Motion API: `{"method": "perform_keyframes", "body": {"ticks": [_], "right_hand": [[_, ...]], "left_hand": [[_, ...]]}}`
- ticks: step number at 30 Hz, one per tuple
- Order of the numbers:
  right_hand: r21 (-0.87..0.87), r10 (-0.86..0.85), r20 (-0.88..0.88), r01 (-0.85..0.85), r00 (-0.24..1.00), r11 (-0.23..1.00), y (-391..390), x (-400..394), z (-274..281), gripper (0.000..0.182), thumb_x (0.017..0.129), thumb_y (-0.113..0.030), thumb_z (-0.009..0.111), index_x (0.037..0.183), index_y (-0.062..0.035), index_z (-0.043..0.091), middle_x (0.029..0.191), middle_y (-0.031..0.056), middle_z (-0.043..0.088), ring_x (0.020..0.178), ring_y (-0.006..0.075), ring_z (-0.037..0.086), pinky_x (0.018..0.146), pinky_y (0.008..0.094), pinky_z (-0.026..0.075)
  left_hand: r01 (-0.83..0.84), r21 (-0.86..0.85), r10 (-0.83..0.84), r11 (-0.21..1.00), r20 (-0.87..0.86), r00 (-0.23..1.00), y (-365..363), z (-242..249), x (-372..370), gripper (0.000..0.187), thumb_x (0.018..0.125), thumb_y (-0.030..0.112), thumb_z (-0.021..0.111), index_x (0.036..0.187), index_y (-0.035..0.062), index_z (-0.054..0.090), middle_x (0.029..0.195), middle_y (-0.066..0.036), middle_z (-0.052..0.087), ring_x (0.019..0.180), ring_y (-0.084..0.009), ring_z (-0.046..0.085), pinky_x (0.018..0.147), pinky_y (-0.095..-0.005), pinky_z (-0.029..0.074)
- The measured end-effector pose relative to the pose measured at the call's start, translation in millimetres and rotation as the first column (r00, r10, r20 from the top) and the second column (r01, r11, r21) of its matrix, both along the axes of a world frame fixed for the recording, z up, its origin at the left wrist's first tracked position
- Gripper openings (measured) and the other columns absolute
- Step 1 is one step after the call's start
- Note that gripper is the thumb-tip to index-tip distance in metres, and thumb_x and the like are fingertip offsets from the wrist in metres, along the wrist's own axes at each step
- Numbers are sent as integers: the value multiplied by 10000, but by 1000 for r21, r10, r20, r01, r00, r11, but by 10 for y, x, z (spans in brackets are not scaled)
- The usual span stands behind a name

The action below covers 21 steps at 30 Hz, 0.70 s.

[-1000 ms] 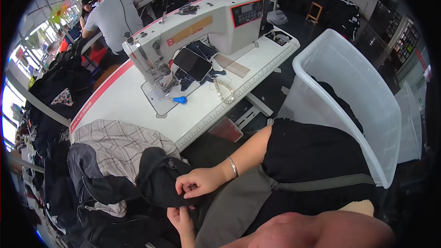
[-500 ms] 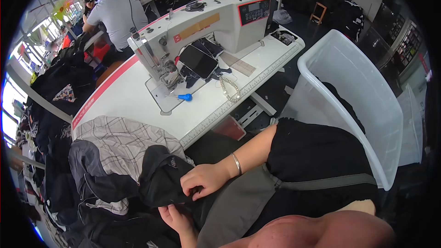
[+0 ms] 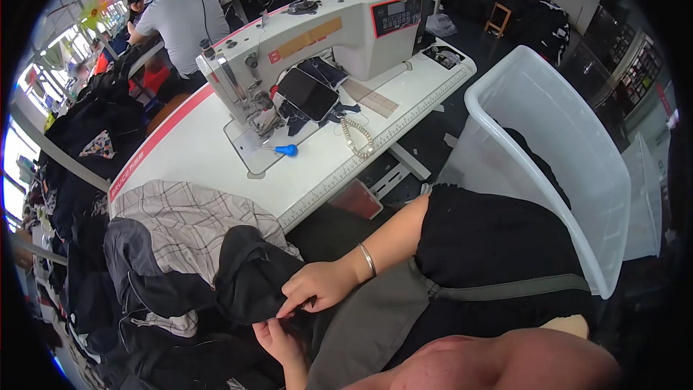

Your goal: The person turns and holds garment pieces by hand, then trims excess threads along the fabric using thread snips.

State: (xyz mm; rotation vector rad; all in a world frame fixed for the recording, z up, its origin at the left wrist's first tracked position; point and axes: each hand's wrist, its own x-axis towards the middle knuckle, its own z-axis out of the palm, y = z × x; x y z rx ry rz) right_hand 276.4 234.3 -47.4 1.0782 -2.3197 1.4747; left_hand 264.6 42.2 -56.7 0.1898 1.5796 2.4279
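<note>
A dark garment (image 3: pixel 249 274) with a grey plaid panel (image 3: pixel 191 220) hangs over the near left corner of the sewing table and down towards my lap. My right hand (image 3: pixel 317 287), with a silver bangle at the wrist, lies on the dark cloth, its fingers bent and pinching at the cloth's lower edge. Just below, my left hand (image 3: pixel 280 343) grips that same edge between thumb and finger. The fingertips of both hands are close together. Whatever small detail lies between them is too small to make out.
A white sewing machine (image 3: pixel 310 29) stands on its table (image 3: pixel 188 152). A phone (image 3: pixel 308 94), a blue-handled tool (image 3: pixel 286 150) and a beaded string (image 3: pixel 354 137) lie there. On the right is a translucent plastic bin (image 3: pixel 498 130). A person (image 3: pixel 184 18) sits beyond.
My right hand's fingertips have moved down and left to the cloth edge, beside my left fingertips. The left hand stays almost in place. The whole view has shifted slightly.
</note>
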Motion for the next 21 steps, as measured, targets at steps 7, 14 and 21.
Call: {"method": "perform_keyframes", "body": {"ticks": [7, 14, 21], "right_hand": [[-89, 57, 61, -51, 997, 995, 4, 14, -9, 404, 758, -27, 583, 1156, -97, 587, 800, 79, 539, 716, 260, 563, 603, 347, 442], [-126, 76, 147, -57, 986, 990, 19, 32, -28, 575, 751, -34, 585, 1309, -102, 463, 827, 77, 562, 719, 223, 564, 635, 330, 454], [-67, 97, 234, -84, 967, 994, 42, 24, -7, 560, 740, -45, 601, 1285, -130, 501, 887, 86, 599, 760, 226, 594, 673, 325, 475]], "left_hand": [[-14, 44, 13, 999, 13, 1000, 16, -21, 8, 175, 915, 50, 447, 1074, -4, 495, 939, -89, 611, 731, -136, 576, 646, -244, 462], [56, 37, -56, 998, -16, 998, 27, -54, 6, 136, 924, 68, 463, 1026, -6, 514, 903, -82, 605, 723, -129, 562, 657, -236, 452], [75, -36, -77, 996, -45, 996, -27, -103, 4, 146, 929, 96, 471, 1024, -8, 509, 892, -83, 601, 733, -141, 565, 678, -244, 454]]}}
